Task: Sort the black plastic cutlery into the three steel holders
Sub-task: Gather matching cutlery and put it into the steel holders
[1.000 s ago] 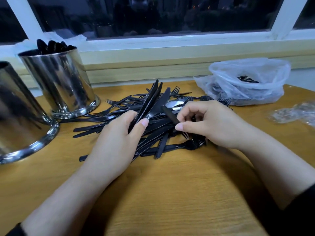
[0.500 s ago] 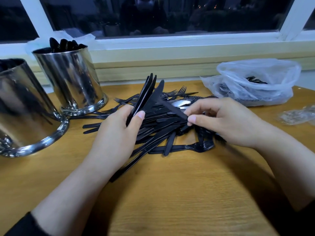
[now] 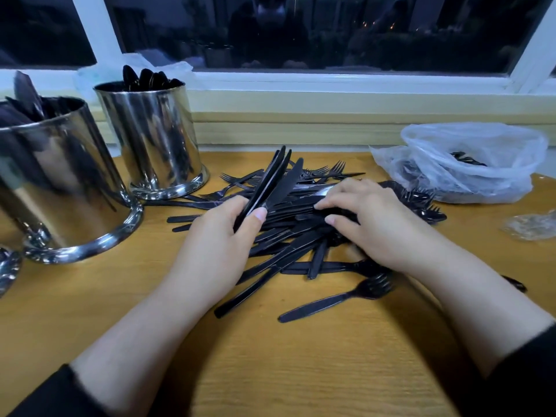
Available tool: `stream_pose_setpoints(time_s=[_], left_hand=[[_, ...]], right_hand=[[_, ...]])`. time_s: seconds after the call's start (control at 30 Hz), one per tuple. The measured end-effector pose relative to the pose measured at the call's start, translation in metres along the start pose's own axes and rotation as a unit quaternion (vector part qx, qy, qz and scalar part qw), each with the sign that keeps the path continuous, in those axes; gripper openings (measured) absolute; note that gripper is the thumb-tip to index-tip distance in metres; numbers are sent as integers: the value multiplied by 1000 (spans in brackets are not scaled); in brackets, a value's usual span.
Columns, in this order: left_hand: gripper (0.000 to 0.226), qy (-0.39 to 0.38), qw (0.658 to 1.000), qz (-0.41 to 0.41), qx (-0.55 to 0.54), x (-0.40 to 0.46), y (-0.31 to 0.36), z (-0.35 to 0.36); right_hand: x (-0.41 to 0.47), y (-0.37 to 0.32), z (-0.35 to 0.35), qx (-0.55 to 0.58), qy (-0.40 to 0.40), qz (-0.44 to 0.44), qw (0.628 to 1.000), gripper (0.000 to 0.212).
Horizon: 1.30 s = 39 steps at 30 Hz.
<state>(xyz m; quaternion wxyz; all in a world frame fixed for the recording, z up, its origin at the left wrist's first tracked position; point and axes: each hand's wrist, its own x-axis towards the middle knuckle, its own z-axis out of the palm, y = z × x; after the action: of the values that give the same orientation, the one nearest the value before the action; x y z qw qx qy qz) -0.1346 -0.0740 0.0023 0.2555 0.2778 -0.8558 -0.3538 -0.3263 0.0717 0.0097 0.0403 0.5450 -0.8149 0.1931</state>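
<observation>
Right hand (image 3: 376,224) now down on pile (image 3: 288,245)

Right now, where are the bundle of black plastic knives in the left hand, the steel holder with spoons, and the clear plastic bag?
bundle of black plastic knives (image 3: 275,182), head view, on the blades.
steel holder with spoons (image 3: 153,133), head view, on its front wall.
clear plastic bag (image 3: 481,179), head view, on its front side.

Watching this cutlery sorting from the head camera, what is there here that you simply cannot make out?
- Third steel holder: cut off by the left edge; contents unseen.
- Right hand: fingertips buried in the cutlery pile, so its grip is unclear.
- Plastic bag: cloudy film blurs its contents.
- Left hand: knife count too overlapped to tell.
</observation>
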Motion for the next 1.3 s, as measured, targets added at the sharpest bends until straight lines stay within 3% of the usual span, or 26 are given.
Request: stream_pose_setpoints(time_s=[0.1,0.43,0.67,0.77,0.87,0.93,1.1,1.23,1.3], left_hand=[[29,4,1000,10,-2,1,-2,1],[37,17,999,31,12,5,-2,2],[31,35,998,41,23,6,1,2],[36,79,995,51,32,3,5,-1],[36,111,992,61,22,2,8,-4],[33,96,993,59,23,2,9,-3],[28,-14,999,42,-10,2,7,3],[31,-28,999,32,-2,4,5,4],[33,-23,1000,16,1,5,4,2]], right_hand=[[5,-3,6,-40,-50,-3,998,30],[1,-1,6,-20,-52,0,998,23],[0,1,10,-26,-2,-9,1000,15],[2,2,6,-16,57,-12,998,16],[1,5,-3,16,65,-31,997,18],[-3,3,-7,52,68,-61,994,21],[-4,-10,-6,86,158,-96,979,16],[-3,-4,-12,126,218,-12,968,23],[-3,10,-18,124,210,45,969,15]])
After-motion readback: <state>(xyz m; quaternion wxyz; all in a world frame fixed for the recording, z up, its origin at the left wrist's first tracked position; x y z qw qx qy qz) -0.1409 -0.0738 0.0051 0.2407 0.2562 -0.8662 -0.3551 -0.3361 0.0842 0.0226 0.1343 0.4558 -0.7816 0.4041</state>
